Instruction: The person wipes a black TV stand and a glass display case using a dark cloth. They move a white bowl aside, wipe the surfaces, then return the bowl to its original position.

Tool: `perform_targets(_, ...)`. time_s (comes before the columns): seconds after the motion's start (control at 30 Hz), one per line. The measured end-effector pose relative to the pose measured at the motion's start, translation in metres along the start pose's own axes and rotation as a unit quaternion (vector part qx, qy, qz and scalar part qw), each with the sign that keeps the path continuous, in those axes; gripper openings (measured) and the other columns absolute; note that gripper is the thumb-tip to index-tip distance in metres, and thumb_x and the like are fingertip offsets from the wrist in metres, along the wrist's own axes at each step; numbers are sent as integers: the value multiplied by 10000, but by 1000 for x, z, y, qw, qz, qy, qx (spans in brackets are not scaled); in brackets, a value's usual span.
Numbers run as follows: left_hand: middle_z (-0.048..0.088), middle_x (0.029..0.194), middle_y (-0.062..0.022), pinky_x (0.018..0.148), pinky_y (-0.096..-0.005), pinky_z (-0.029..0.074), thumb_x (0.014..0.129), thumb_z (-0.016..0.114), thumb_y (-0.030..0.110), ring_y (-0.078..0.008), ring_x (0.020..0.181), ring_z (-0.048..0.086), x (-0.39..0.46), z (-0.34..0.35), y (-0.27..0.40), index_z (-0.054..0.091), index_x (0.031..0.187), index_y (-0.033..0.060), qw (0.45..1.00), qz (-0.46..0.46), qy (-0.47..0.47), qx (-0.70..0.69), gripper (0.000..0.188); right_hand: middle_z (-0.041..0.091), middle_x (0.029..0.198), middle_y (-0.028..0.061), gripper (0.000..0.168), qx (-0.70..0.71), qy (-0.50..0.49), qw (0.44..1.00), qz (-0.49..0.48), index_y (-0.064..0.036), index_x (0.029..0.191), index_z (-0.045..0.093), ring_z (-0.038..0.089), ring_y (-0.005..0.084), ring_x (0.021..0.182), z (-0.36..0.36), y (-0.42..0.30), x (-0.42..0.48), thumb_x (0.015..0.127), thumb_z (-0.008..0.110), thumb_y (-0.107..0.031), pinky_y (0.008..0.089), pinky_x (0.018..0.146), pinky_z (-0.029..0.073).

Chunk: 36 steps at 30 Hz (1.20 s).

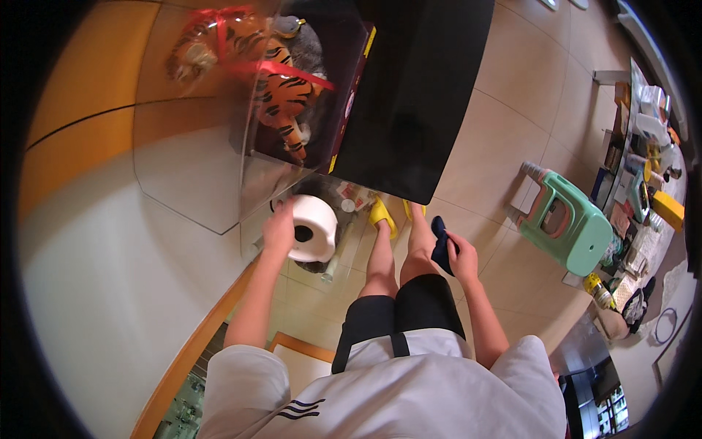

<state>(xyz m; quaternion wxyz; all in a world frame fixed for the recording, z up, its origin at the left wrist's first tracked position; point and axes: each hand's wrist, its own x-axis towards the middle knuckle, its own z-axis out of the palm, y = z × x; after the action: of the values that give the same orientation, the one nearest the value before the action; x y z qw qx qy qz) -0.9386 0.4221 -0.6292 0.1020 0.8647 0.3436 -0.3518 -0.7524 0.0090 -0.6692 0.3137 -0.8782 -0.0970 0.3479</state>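
Observation:
My left hand is at the side of a white round container with a dark round opening, its fingers on the rim or handle. Just behind that container are a clear display case and a tiger figure with red ribbons. My right hand grips a dark blue cloth item, which hangs beside my right knee. Below the white container, a transparent tube-like part and a dark object are partly hidden.
A black tabletop juts out ahead of my legs. To the right, a green step stool stands on the tiled floor near a long table crowded with bottles, boxes and cloths. A white wall with orange trim runs along the left.

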Motion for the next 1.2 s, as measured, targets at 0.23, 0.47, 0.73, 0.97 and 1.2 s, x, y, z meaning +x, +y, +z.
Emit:
perform_targets(0.23, 648, 1036, -204, 776, -483, 508, 933, 498, 234, -368, 951, 636, 41, 8, -46, 590, 1136, 92, 991, 56, 111, -57, 264, 672, 1028, 183, 252, 13, -60, 998, -28, -141, 1153, 685, 643, 376, 931, 24, -40, 6, 930, 572, -171, 394, 789, 515)
perform_targets(0.47, 663, 1016, -194, 839, -470, 497, 939, 518, 357, -366, 978, 630, 49, 7, -17, 612, 1175, 87, 992, -13, 55, -111, 370, 684, 991, 185, 241, -20, -54, 998, -39, -110, 1139, 685, 668, 345, 898, 22, -50, -6, 926, 574, -129, 362, 777, 520)
perform_targets(0.73, 461, 1371, -226, 911, -516, 466, 868, 660, 366, -401, 1127, 557, -30, 11, -8, 344, 1422, 28, 976, 70, 153, -138, 722, 709, 1006, 162, 247, 82, 31, 996, -20, -25, 1130, 672, 677, 262, 922, 17, -19, -48, 942, 569, -148, 331, 833, 509)
perform_targets(0.97, 560, 1333, -102, 982, -320, 448, 999, 544, 312, -190, 1206, 547, -161, 12, 62, 431, 1424, 64, 810, 267, -191, -486, 505, 690, 1101, 64, 499, 583, -140, 752, 275, -109, 1179, 642, 666, 197, 984, -33, -112, -128, 942, 503, -526, 354, 918, 523)
perform_targets(1.2, 630, 1161, -70, 867, -304, 516, 905, 696, 206, -155, 1016, 619, -239, -93, 141, 561, 1227, 14, 635, 156, -192, -732, 398, 617, 1257, 78, 501, 656, -238, 693, 180, -148, 1366, 505, 600, 219, 1142, -73, -203, -194, 910, 644, -303, 382, 1029, 464)
